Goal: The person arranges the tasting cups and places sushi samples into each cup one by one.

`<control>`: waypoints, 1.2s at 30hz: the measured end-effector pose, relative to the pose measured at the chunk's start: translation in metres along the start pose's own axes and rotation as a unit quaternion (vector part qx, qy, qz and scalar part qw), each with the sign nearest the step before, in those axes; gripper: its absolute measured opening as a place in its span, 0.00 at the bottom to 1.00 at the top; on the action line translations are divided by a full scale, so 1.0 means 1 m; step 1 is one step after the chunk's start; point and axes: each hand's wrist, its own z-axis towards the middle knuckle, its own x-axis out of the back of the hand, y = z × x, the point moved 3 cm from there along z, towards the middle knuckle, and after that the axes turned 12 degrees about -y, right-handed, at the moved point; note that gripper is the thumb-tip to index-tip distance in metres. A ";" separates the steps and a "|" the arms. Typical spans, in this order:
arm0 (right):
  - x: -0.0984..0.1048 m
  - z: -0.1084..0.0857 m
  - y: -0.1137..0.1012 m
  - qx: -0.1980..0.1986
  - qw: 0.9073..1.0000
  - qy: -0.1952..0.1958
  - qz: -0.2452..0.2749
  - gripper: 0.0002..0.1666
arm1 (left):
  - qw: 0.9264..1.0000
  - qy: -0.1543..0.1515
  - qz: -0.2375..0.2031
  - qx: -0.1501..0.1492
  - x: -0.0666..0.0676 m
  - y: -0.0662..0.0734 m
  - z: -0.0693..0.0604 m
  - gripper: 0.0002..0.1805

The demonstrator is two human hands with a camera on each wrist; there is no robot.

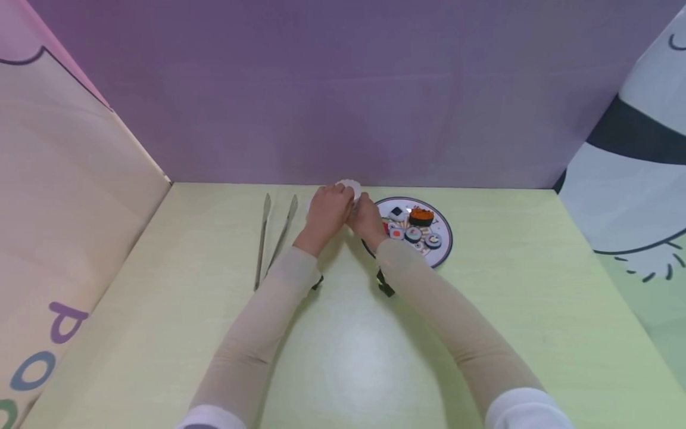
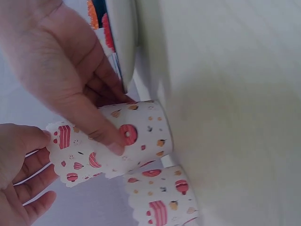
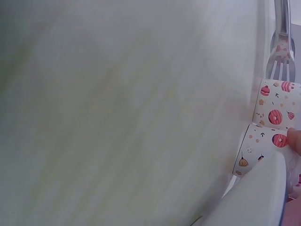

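Note:
Two nested paper baking cups (image 2: pixel 141 136), white with scalloped rims and printed red sweets, are in my hands near the back of the table. My right hand (image 1: pixel 368 220) grips the lower cup, its thumb across the outside in the left wrist view. At the rim of the upper cup (image 2: pixel 63 162), partly drawn out of the lower one, the fingertips of my left hand (image 1: pixel 329 214) pinch the edge. Another such cup (image 2: pixel 160 197) stands on the table close beside them, to the left. In the right wrist view, most of my right hand is out of frame.
Right of the hands lies a round dark-rimmed plate (image 1: pixel 442 253) bearing several sushi pieces (image 1: pixel 412 233). Metal tongs (image 1: pixel 261 238) with slotted heads lie to the left. A purple wall panel (image 1: pixel 343 119) closes off the table's back edge.

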 end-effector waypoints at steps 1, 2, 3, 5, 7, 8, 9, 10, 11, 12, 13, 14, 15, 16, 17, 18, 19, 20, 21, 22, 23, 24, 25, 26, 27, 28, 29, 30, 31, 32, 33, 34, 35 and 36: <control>0.000 -0.001 0.000 0.001 1.000 0.000 0.005 0.33 | 1.000 0.004 0.001 0.000 0.002 0.000 0.000 0.07; 0.001 -0.001 -0.001 0.001 1.000 0.000 0.007 0.33 | 1.000 0.007 0.002 0.000 0.003 0.000 0.000 0.07; 0.001 -0.001 -0.001 0.000 1.000 0.000 0.011 0.34 | 1.000 0.009 0.002 0.000 0.005 0.000 0.000 0.07; 0.001 -0.002 -0.002 -0.005 1.000 -0.001 0.019 0.35 | 1.000 0.011 -0.001 0.001 0.010 0.000 -0.001 0.08; 0.001 -0.002 -0.002 -0.012 0.999 -0.003 0.031 0.35 | 1.000 0.008 -0.007 0.004 0.013 0.000 -0.002 0.08; 0.001 -0.003 -0.002 -0.016 0.999 -0.003 0.036 0.35 | 1.000 0.007 -0.009 0.005 0.015 0.000 -0.002 0.08; 0.001 -0.003 -0.002 -0.020 0.999 -0.004 0.042 0.35 | 1.000 0.005 -0.010 0.007 0.016 0.000 -0.003 0.08; 0.000 -0.002 -0.002 -0.024 0.999 -0.005 0.046 0.35 | 1.000 0.005 -0.010 0.010 0.018 0.000 -0.004 0.08; 0.000 -0.002 -0.002 -0.027 0.998 -0.005 0.049 0.35 | 1.000 0.005 -0.010 0.012 0.019 -0.001 -0.004 0.08; 0.000 -0.002 -0.002 -0.028 0.998 -0.005 0.050 0.34 | 1.000 0.006 -0.009 0.015 0.020 -0.001 -0.005 0.08; 0.000 -0.002 -0.002 -0.030 0.998 -0.003 0.051 0.34 | 1.000 0.008 -0.007 0.017 0.021 -0.001 -0.006 0.08; 0.000 -0.002 -0.002 -0.031 0.998 -0.001 0.051 0.34 | 1.000 0.010 -0.004 0.019 0.023 -0.001 -0.007 0.08; 0.000 -0.002 -0.001 -0.030 0.998 0.001 0.048 0.34 | 1.000 0.012 0.000 0.020 0.024 -0.001 -0.008 0.08; 0.000 -0.002 -0.001 -0.029 0.999 0.004 0.044 0.34 | 1.000 0.012 0.003 0.022 0.026 -0.001 -0.009 0.08; 0.000 -0.002 -0.001 -0.026 0.999 0.006 0.041 0.33 | 1.000 0.013 0.005 0.024 0.027 -0.001 -0.011 0.09; 0.000 -0.002 -0.001 -0.024 0.999 0.007 0.042 0.33 | 1.000 0.012 0.009 0.026 0.029 -0.001 -0.012 0.09; 0.000 -0.002 0.000 -0.022 0.999 0.008 0.042 0.33 | 0.999 0.009 0.011 0.028 0.031 -0.001 -0.014 0.09; 0.000 -0.002 0.000 -0.020 0.999 0.009 0.041 0.33 | 0.999 0.005 0.012 0.031 0.032 -0.001 -0.016 0.09; 0.000 -0.002 0.000 -0.018 0.999 0.009 0.043 0.33 | 0.999 0.001 0.011 0.035 0.034 -0.001 -0.018 0.09; -0.001 -0.002 0.000 -0.018 0.999 0.008 0.045 0.33 | 0.999 -0.003 0.008 0.039 0.036 -0.001 -0.019 0.09; -0.001 -0.001 0.000 -0.018 0.999 0.007 0.049 0.33 | 0.999 -0.006 0.006 0.043 0.037 -0.001 -0.021 0.09; -0.001 -0.002 0.000 -0.018 0.999 0.007 0.050 0.33 | 0.999 -0.008 0.005 0.046 0.038 -0.002 -0.023 0.08; -0.002 -0.002 0.000 -0.019 0.998 0.008 0.052 0.34 | 0.999 -0.010 0.002 0.051 0.039 -0.002 -0.025 0.08; -0.002 -0.002 0.000 -0.019 0.998 0.007 0.054 0.35 | 0.998 -0.012 -0.002 0.054 0.040 -0.003 -0.027 0.08; -0.003 -0.002 0.000 -0.020 0.998 0.006 0.059 0.36 | 0.998 -0.014 -0.004 0.057 0.041 -0.004 -0.029 0.07; -0.003 -0.002 0.000 -0.020 0.998 0.005 0.062 0.36 | 0.998 -0.017 -0.004 0.060 0.042 -0.004 -0.031 0.07; -0.003 -0.002 0.000 -0.020 0.998 0.004 0.066 0.37 | 0.998 -0.021 -0.003 0.062 0.043 -0.004 -0.033 0.07; -0.003 -0.002 0.000 -0.021 0.998 0.003 0.067 0.38 | 0.998 -0.025 -0.002 0.064 0.043 -0.005 -0.035 0.07; -0.004 -0.002 0.000 -0.023 0.997 0.002 0.071 0.39 | 0.997 -0.030 -0.001 0.066 0.044 -0.004 -0.037 0.07; -0.004 -0.002 0.000 -0.024 0.997 0.000 0.074 0.39 | 0.997 -0.034 0.001 0.066 0.044 -0.004 -0.040 0.07; -0.004 -0.002 0.000 -0.026 0.997 -0.001 0.075 0.40 | 0.997 -0.036 0.004 0.067 0.045 -0.004 -0.042 0.07; -0.003 -0.002 0.000 -0.028 0.997 -0.002 0.077 0.41 | 0.997 -0.036 0.005 0.066 0.045 -0.003 -0.045 0.07; -0.003 -0.002 -0.001 -0.029 0.996 -0.004 0.079 0.42 | 0.997 -0.034 0.006 0.065 0.046 -0.002 -0.047 0.07; -0.003 -0.003 -0.001 -0.030 0.996 -0.004 0.081 0.42 | 0.998 -0.029 0.007 0.063 0.046 -0.002 -0.049 0.07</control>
